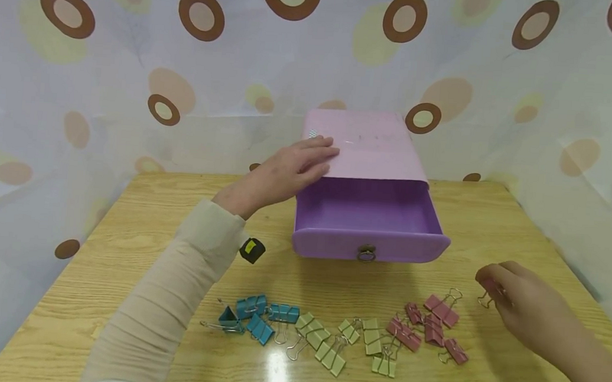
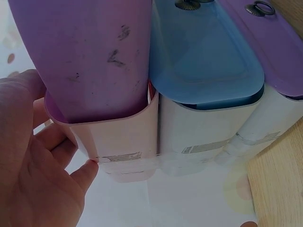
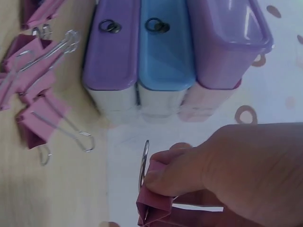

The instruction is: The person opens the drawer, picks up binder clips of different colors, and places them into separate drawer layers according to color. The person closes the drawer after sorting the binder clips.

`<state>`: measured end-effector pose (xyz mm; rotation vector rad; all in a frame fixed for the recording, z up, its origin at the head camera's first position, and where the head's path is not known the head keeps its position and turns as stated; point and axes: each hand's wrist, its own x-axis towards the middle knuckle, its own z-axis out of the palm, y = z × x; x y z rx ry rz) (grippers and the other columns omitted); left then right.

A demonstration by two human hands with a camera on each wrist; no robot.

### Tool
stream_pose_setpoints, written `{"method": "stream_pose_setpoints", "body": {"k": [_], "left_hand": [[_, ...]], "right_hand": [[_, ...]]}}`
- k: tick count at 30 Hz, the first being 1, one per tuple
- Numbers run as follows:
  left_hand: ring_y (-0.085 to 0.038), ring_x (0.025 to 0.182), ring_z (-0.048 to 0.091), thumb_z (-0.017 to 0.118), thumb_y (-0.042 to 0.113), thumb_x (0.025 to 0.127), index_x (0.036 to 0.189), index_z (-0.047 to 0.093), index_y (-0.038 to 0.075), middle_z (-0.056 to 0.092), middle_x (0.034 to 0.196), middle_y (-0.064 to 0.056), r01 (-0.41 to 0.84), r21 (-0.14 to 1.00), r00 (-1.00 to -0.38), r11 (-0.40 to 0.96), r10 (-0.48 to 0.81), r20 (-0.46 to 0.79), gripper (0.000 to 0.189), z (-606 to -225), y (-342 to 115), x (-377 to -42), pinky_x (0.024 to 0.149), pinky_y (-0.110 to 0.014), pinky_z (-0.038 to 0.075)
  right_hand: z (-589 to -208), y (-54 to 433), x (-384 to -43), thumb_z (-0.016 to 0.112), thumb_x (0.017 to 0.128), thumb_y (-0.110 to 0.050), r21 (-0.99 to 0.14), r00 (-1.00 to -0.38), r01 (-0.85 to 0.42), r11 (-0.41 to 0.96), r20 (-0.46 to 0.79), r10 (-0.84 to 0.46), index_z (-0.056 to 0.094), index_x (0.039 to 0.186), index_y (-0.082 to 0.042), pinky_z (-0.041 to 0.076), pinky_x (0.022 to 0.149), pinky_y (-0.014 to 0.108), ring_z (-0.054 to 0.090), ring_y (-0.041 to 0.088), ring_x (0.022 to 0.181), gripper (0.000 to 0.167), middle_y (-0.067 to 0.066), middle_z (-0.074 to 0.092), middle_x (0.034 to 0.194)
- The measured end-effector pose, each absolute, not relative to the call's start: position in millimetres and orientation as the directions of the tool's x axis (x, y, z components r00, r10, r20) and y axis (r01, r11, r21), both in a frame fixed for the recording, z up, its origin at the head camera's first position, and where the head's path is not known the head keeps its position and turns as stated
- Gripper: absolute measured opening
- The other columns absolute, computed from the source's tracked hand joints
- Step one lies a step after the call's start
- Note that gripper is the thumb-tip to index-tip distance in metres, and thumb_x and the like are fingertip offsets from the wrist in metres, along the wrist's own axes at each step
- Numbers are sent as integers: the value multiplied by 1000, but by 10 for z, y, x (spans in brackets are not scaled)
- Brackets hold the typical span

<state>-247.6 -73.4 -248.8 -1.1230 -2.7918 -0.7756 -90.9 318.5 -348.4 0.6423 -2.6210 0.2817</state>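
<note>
My left hand (image 1: 291, 169) rests on the top left part of a pink drawer cabinet (image 1: 368, 145), its fingers lying on the surface. The cabinet's upper purple drawer (image 1: 371, 245) is pulled out and its visible inside is bare. In the left wrist view, a blue drawer (image 2: 208, 56) and another purple drawer (image 2: 270, 42) below it are closed. Right of the cabinet, my right hand (image 1: 534, 310) pinches a pink binder clip (image 3: 158, 196) between thumb and fingers, above the table. Several pink binder clips (image 1: 404, 334) lie left of that hand.
Several yellow binder clips (image 1: 330, 358) lie along the table's front middle, with several blue binder clips (image 1: 260, 328) to their left. A small black object with a yellow mark (image 1: 252, 250) shows beside my left sleeve. A patterned sheet (image 1: 228, 91) hangs behind the wooden table (image 1: 138, 221).
</note>
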Motion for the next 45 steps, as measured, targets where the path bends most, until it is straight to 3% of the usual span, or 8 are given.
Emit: {"method": "stream_pose_setpoints", "body": {"k": [5,8,14,23,26,29,40,45], "left_hand": [[-15,154,19,42,32,107,151,44,17,30,163,-1,651,443,-743,617,637,205,46,-2485,-733,-2471,127,-33,17],[-15,154,18,42,32,107,151,43,18,29,163,0,647,448,-745,617,635,203,46,-2484,-731,-2467,127,-33,17],[-15,154,19,43,31,107,151,44,17,29,163,0,647,457,-745,611,635,206,46,-2488,-736,-2459,127,-32,17],[-15,154,18,42,32,107,151,43,17,29,163,-1,648,456,-743,610,638,203,47,-2498,-749,-2460,127,-33,17],[-14,154,18,42,32,107,151,43,18,28,164,0,646,456,-744,611,637,201,47,-2497,-752,-2456,127,-33,16],[-14,154,18,42,32,107,151,43,18,29,163,0,647,456,-744,611,637,203,46,-2490,-749,-2454,127,-33,17],[-14,154,17,42,32,107,151,43,18,29,163,0,651,442,-742,617,640,199,47,-2475,-740,-2469,127,-32,16],[-15,154,18,42,32,107,151,42,16,29,163,-1,657,428,-738,620,644,201,47,-2483,-738,-2488,127,-32,16]], "right_hand": [[-3288,3067,-932,70,81,13,-55,-743,-522,851,520,-422,68,94,-7,49,56,18,59,12,69,25,2,68,88],[-3159,3008,-964,59,99,-8,-37,-688,-570,821,568,-452,68,94,-7,46,61,12,58,12,71,10,2,69,89],[-2870,2880,-1020,26,105,-48,-4,-597,-629,778,643,-480,70,93,-5,47,69,13,62,20,80,63,6,70,96],[-2540,2637,-1042,41,107,-29,-8,-570,-644,765,672,-472,71,101,-2,37,86,11,62,31,95,41,12,68,108],[-2463,2559,-1046,60,95,1,-12,-574,-646,763,667,-475,71,105,-2,35,90,7,62,32,99,15,13,68,113],[-2383,2484,-1056,67,76,20,-4,-566,-650,760,669,-481,71,106,-1,31,92,0,63,32,102,37,14,68,114],[-2168,2144,-1156,65,79,19,-14,-529,-704,711,678,-510,72,106,-4,41,91,12,61,33,112,36,14,68,119],[-2146,1956,-1244,64,82,16,-25,-532,-729,684,651,-542,73,109,-7,55,93,33,64,31,112,36,12,69,119]]}}
